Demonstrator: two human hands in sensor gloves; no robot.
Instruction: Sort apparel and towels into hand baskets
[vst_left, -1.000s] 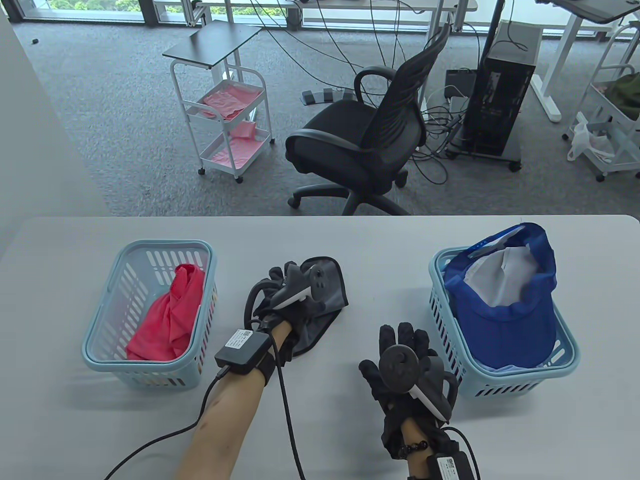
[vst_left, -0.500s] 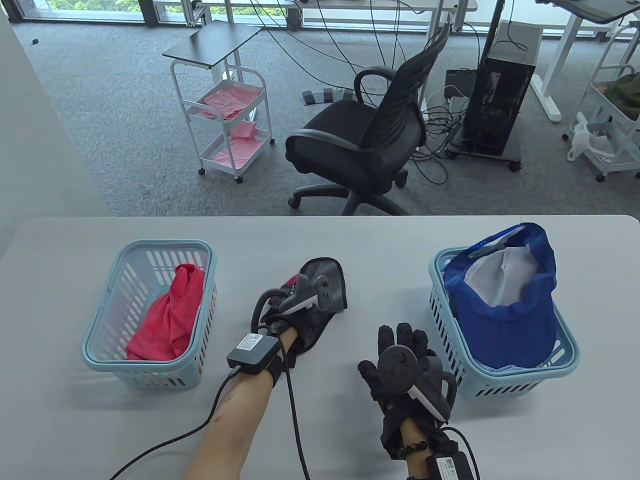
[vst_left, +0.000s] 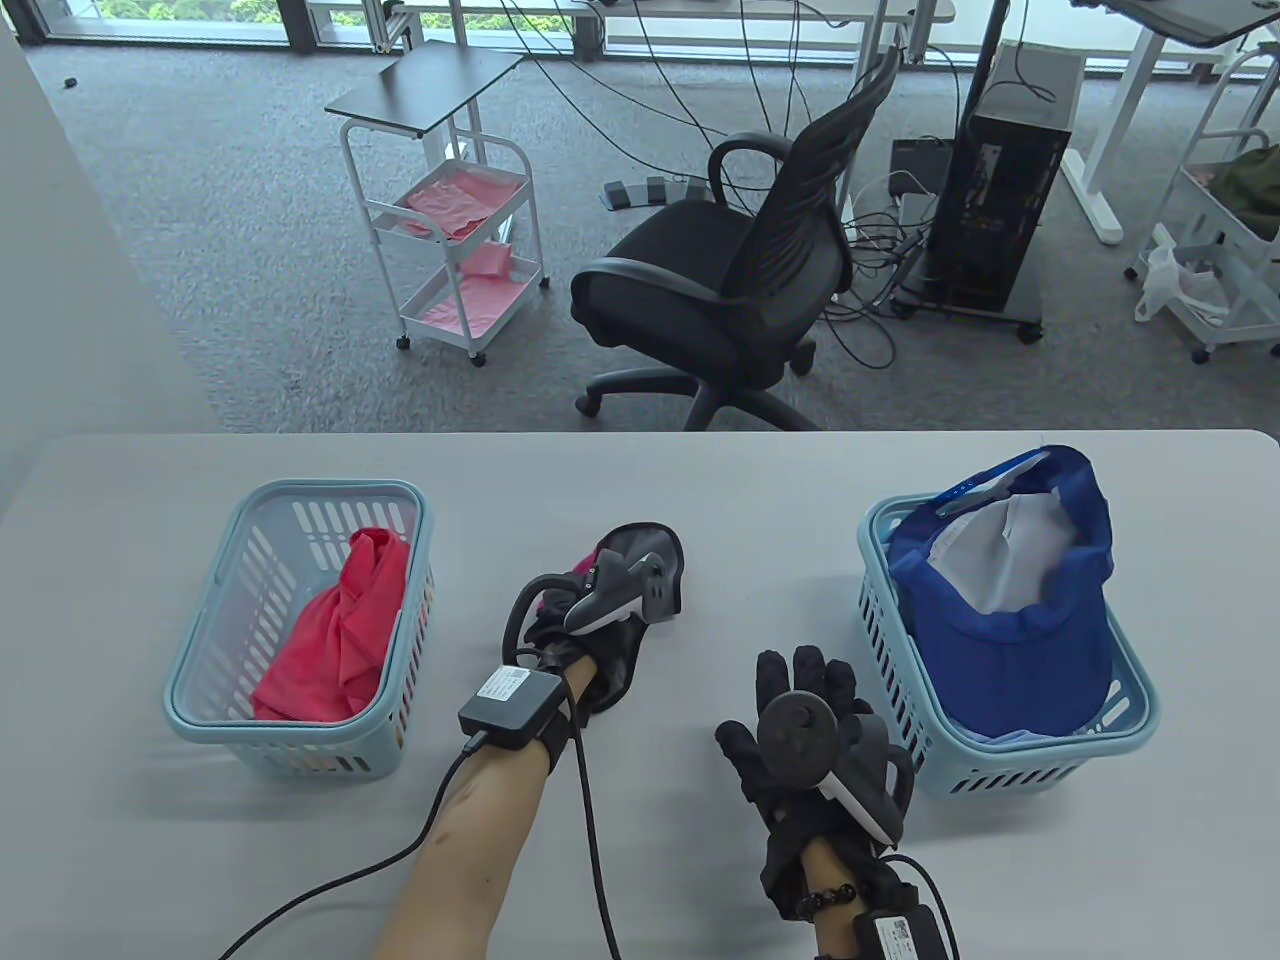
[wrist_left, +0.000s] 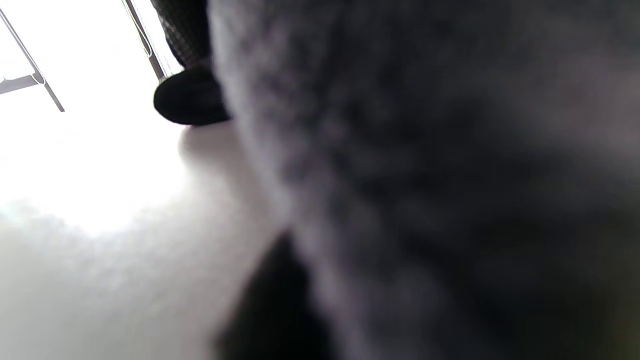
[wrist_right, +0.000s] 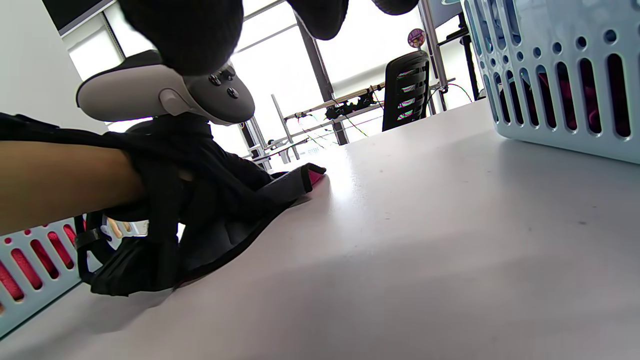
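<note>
While the grey cloth (vst_left: 655, 560) is lying bunched on the table (vst_left: 700, 480) about midway between the two baskets, the left hand (vst_left: 590, 625) is sitting right on top of it, fingers curled down into the fabric and gripping it. A bit of pink lining is peeking out at the cloth's edge, which you can also catch from the right wrist view, where the cloth (wrist_right: 280, 192) is spilling out from under the glove onto the tabletop. The left wrist view is basically useless here, since it's just showing blurry grey fabric (wrist_left: 425, 175) filling most of the shot.

The right hand (vst_left: 800, 735) is resting on the table nearer the front edge, fingers spread out flat, not holding anything. It's sitting just beside the right basket (vst_left: 885, 640), not touching it as far as I can see.

That right basket is holding a blue cap (vst_left: 1010, 640), upside down with its white inside showing, poking up over the rim. The left basket (vst_left: 215, 650) is sitting well apart on the other side and is holding a crumpled red cloth (vst_left: 340, 640).

Beyond the far edge of the table, a black office chair (vst_left: 740, 290) is standing on the carpet, with a white trolley (vst_left: 450, 240) off to its left.
</note>
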